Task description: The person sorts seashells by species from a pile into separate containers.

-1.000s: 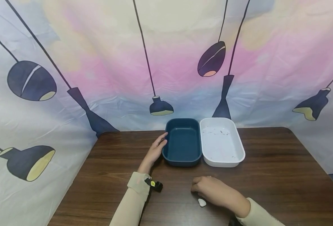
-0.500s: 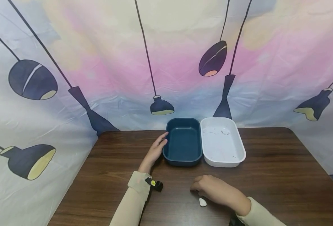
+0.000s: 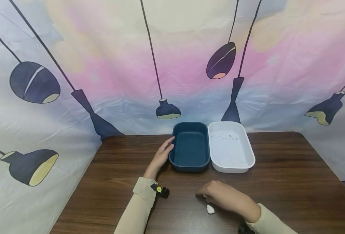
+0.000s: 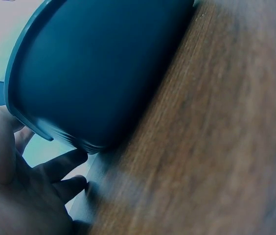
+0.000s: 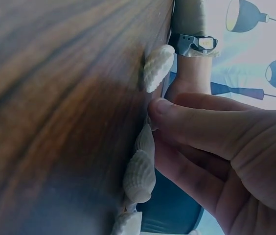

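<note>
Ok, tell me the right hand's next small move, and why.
Probably close the fingertips on a small white ridged shell and lift it: the right hand already hovers over shells on the brown wooden table, while the left hand steadies the dark blue tray.

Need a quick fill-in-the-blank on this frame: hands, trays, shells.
The left hand rests against the ___ tray.
Right of it stands the ___ tray.
The right hand is on the table over small white ___.
Both trays stand at the table's ___ edge.
Missing: blue; white; shells; far

Small white ribbed shells [image 5: 140, 175] flat on the dark wood table [image 3: 278, 182], near an empty dark-blue tub [image 3: 190, 148].
</note>
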A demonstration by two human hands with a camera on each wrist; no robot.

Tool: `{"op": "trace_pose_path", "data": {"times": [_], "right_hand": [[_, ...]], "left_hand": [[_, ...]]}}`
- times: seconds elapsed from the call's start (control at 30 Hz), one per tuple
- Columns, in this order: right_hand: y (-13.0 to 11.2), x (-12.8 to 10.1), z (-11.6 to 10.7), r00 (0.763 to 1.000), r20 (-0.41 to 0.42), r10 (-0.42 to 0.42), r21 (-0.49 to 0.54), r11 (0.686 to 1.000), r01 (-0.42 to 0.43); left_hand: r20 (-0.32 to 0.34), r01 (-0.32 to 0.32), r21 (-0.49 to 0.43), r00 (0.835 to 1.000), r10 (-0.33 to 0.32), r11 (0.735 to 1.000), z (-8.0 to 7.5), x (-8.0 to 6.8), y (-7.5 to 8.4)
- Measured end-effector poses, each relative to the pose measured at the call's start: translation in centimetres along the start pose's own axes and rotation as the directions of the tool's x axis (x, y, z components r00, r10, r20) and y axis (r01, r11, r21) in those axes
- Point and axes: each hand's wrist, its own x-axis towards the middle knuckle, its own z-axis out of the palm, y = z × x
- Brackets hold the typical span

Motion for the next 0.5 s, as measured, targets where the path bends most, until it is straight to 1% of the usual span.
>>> {"op": "trace_pose_path", "data": {"times": [0.1, 0.33, 0.43, 0.5], "right_hand": [[0.07, -0.02, -0.07, 1.0, 0.008, 0.005, 0.013, 1.0, -0.005], [0.11, 0.18, -0.23, 1.0, 0.002, -0.02, 0.015, 1.0, 0.02], [-0.09, 0.26, -0.53, 0.998, -0.021, -0.057, -0.019, 0.998, 0.057], [-0.28, 0.28, -0.83, 0.996, -0.042, -0.077, -0.061, 0.995, 0.075]], "left_hand": [[-0.001, 0.002, 0.001, 1.0, -0.002, 1.0, 0.03, 0.03, 0.08], [-0.003, -0.001, 0.007, 1.0, 0.001, 1.0, -0.06, 0.05, -0.03], [0.0, 0.012, 0.008, 1.0, -0.012, 1.0, -0.09, 0.06, -0.11], [0.008, 0.014, 0.003, 1.0, -0.014, 1.0, -0.13, 0.14, -0.12]]}}
